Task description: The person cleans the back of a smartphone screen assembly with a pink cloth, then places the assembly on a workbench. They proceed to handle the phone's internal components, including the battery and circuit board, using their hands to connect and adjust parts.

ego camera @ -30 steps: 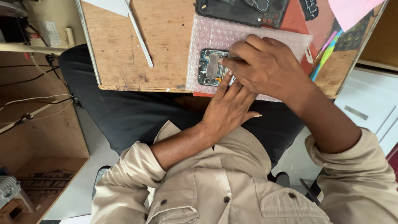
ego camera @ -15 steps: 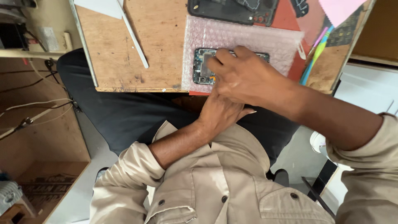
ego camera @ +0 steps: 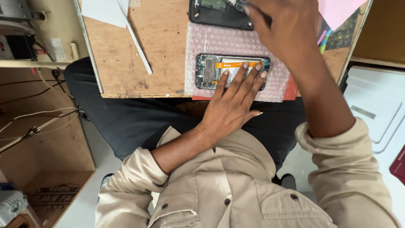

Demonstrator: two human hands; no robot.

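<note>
- An opened phone (ego camera: 232,71), its back off and circuit board and orange ribbon cable exposed, lies on a sheet of bubble wrap (ego camera: 236,44) at the near edge of a wooden worktop (ego camera: 126,50); the padding appears meant to cushion the phone's face.
- The left hand (ego camera: 232,101) lies flat across the phone's right half, fingers (ego camera: 242,74) spread apart and pressing down, gripping nothing, seemingly to pin the phone in place.
- The right hand (ego camera: 287,29) reaches to the far side, over a second dark phone body (ego camera: 217,14) just beyond the bubble wrap; its fingers are blurred, and whether they hold anything cannot be told.
- A thin white strip (ego camera: 137,42) and a sheet of white paper (ego camera: 101,10) lie to the left on the worktop, well apart from the phone.
- Pink paper (ego camera: 337,10) and coloured pens (ego camera: 324,38) sit at the far right.
</note>
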